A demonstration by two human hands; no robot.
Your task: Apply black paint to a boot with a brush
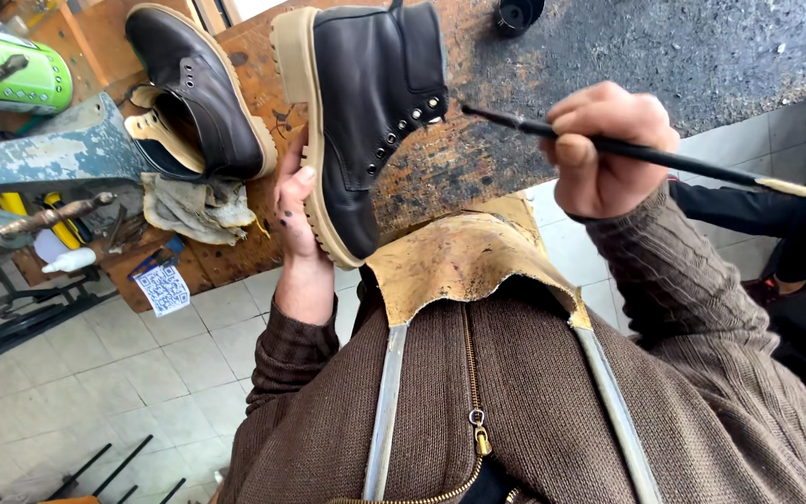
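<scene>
Inspector A: The left hand (pixel 296 219) is noted closed along the tan sole of a dark boot (pixel 370 112), thumb laid flat on the sole edge, fingers hidden behind it. The boot is held up on its side over the near edge of the bench (pixel 608 47), toe toward the far side.

Inspector B: Confirmed. The right hand (pixel 608 149) is recorded pinched shut around a thin black brush (pixel 646 154). The brush tip is seen just beside the boot's lace eyelets; whether it touches cannot be told.

Inspector A: Outward from the hands, a tan leather apron bib (pixel 459 257) is observed just below the held boot, over a brown zipped sweater.

Inspector B: Further left, a second dark boot (pixel 193 89) is logged lying on the bench, with a crumpled rag (pixel 193 207) touching its near side. At far left, a worn blue-grey machine (pixel 48 159) and a green container (pixel 16 70) are noted. A small dark cup (pixel 518 16) stands at the far edge.
</scene>
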